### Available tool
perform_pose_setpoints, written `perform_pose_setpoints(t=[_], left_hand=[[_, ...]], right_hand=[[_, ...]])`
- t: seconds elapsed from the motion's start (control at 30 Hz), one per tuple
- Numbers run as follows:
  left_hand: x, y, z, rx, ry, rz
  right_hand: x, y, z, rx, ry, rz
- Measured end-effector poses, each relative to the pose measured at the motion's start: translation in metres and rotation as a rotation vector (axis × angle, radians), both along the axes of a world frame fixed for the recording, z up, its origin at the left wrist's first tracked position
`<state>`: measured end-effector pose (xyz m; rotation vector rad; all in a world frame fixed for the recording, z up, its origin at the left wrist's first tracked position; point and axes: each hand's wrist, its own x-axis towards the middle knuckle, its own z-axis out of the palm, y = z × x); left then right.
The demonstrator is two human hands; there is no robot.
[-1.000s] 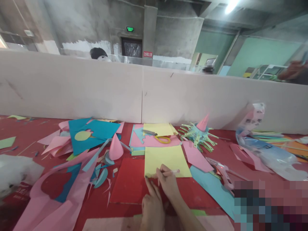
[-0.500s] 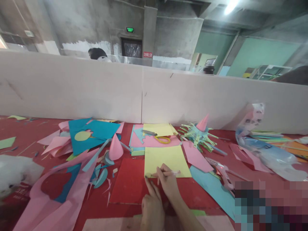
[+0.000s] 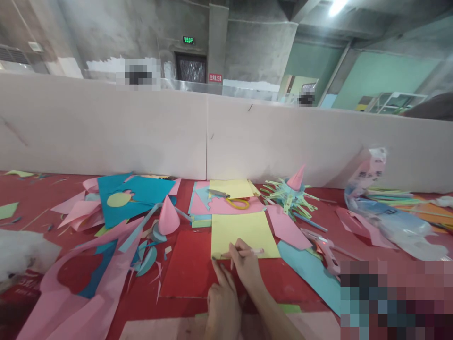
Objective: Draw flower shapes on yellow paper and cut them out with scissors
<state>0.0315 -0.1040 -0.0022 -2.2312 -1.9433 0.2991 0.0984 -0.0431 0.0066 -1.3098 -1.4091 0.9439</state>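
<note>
Right hand (image 3: 244, 264): closed on a slim writing tool (image 3: 256, 251) in a pinch near its lower end; pen or pencil not resolvable. The tool slants low over the yellow sheet (image 3: 244, 231), its tip end by the lower left corner; tip contact with the paper cannot be confirmed.

Left hand (image 3: 223, 302): not clenched around anything; index and middle fingers extended, the index fingertip at that same corner, remaining fingers curled under.

Yellow sheet: flat, partly overlapping the red board (image 3: 187, 264) on the red tabletop (image 3: 141, 302).

Beyond its far edge: yellow-handled scissors (image 3: 238, 203) on stacked pink, blue and yellow paper.

Left side: pink paper cone (image 3: 169, 217), upright among blue scraps; teal sheet (image 3: 141, 191) with a yellow oval (image 3: 118, 199) on it; large pink cut-out sheet (image 3: 74, 311) nearer the person; clear plastic bag (image 3: 24, 255) at the picture edge.

Right side: pink sheet (image 3: 286, 226), light-blue sheet (image 3: 311, 271), and a glue gun (image 3: 329, 252) with a small red light. Farther back, a spiky green-and-blue paper piece (image 3: 288, 198) topped by a pink cone (image 3: 296, 179); printed plastic bag (image 3: 403, 224) beyond.

Behind all: white partition (image 3: 141, 127).
</note>
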Motion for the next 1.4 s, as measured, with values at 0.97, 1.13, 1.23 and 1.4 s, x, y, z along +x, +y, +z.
perform_pose_setpoints(t=[0.97,1.13,1.23,1.4], left_hand=[[0.0,-0.003,0.002,0.023,-0.041,0.022],[-0.001,-0.002,0.001,0.03,-0.048,0.027],[-0.001,0.0,-0.002,0.027,-0.048,0.034],[-0.001,0.002,-0.012,0.021,-0.046,0.055]], right_hand=[[-0.001,0.0,-0.002,0.011,0.134,-0.027],[0.006,0.0,0.0,0.075,0.042,-0.077],[0.039,0.007,0.012,0.147,-0.184,-0.149],[0.13,0.041,0.047,-0.046,-1.074,-0.538]])
